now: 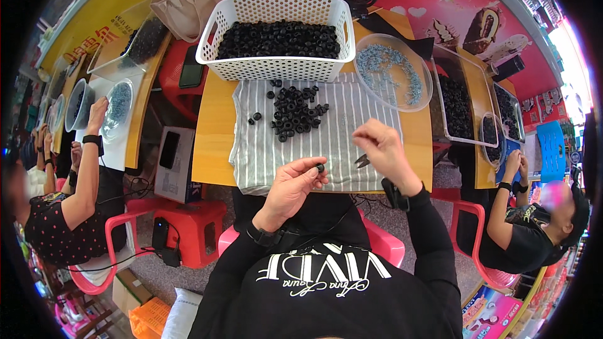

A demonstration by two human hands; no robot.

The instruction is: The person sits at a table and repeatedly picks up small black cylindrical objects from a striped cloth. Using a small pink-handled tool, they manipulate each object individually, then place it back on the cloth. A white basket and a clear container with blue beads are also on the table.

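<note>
Pinching one small black ring (320,167), the left hand (294,183) works beside the right hand (384,150) — fingers bunched, contents unclear. Plenty remains — a loose pile of rings (295,112) on the striped cloth (352,144) and a full white basket (276,37).

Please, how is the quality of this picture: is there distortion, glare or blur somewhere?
Head view: fisheye bends the table edges toward a black rim; bright glare at the upper corners; the white basket, left hand and right hand are sharp at the centre; people at the sides look stretched.

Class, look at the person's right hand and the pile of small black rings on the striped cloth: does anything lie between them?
Nothing visible does. The right hand hovers over bare striped cloth, and the pile of black rings lies just beyond it to the left. The left hand pinches one ring nearer the table edge.
</note>
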